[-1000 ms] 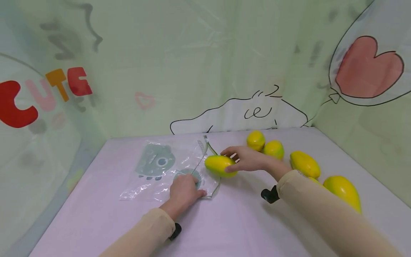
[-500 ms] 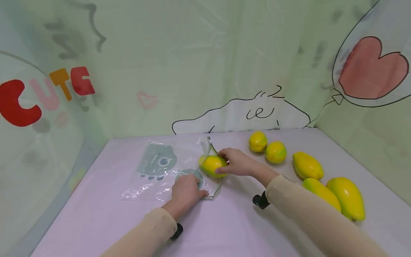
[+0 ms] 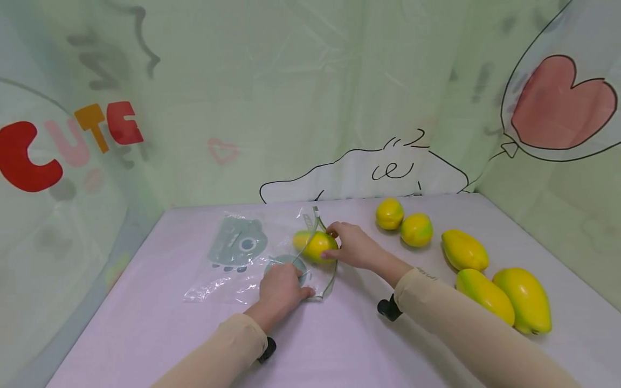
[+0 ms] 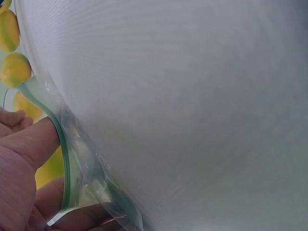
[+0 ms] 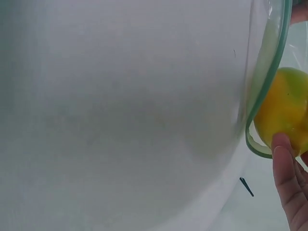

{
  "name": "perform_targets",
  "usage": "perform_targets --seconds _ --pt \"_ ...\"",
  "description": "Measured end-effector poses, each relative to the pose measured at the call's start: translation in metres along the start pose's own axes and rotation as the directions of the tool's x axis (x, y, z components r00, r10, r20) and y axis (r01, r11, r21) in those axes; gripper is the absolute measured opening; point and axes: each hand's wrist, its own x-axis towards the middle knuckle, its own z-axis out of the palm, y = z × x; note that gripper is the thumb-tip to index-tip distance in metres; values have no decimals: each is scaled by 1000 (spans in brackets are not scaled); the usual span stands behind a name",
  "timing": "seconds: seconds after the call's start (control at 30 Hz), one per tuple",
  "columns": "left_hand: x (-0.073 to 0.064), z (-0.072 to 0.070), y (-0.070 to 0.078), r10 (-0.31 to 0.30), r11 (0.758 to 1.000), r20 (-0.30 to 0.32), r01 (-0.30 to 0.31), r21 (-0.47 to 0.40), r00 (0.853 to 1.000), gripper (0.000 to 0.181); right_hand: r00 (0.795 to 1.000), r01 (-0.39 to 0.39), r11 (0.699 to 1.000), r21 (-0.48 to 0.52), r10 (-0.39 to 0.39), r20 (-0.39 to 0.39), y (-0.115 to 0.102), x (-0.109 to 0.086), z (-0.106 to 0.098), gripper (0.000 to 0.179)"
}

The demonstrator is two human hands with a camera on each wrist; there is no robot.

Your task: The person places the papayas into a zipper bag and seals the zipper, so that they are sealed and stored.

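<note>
A clear zip bag (image 3: 237, 245) with a grey-green cartoon print lies flat on the table, its green-edged mouth facing right. My left hand (image 3: 280, 291) holds the near side of that mouth; in the left wrist view the thumb and fingers are at the green zip edge (image 4: 66, 163). A yellow mango (image 3: 316, 248) lies partly inside the mouth, its left end behind the clear plastic. My right hand (image 3: 356, 245) grips its right end, with thumb and fingers on either side. In the right wrist view the mango (image 5: 284, 108) shows through the opening.
Several more yellow mangoes stand to the right: two at the back (image 3: 390, 214), (image 3: 416, 230), and others nearer the right sleeve, such as one mango (image 3: 464, 250) and another mango (image 3: 523, 299). A printed cloth wall (image 3: 301, 108) closes off the pale table's back.
My right hand has moved left, carrying the mango from the bag's mouth further in. The left hand keeps its hold on the bag. The view has shifted slightly.
</note>
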Motion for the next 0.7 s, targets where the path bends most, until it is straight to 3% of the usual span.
perform_targets --seconds 0.23,0.7 --pt "0 1 0 -7 1000 10 7 -12 1000 33 998 -52 994 95 55 -23 1 1 6 55" --pt "1 1 -1 13 1000 -3 -14 -20 1000 28 995 -58 987 149 69 -72 -11 8 15 47"
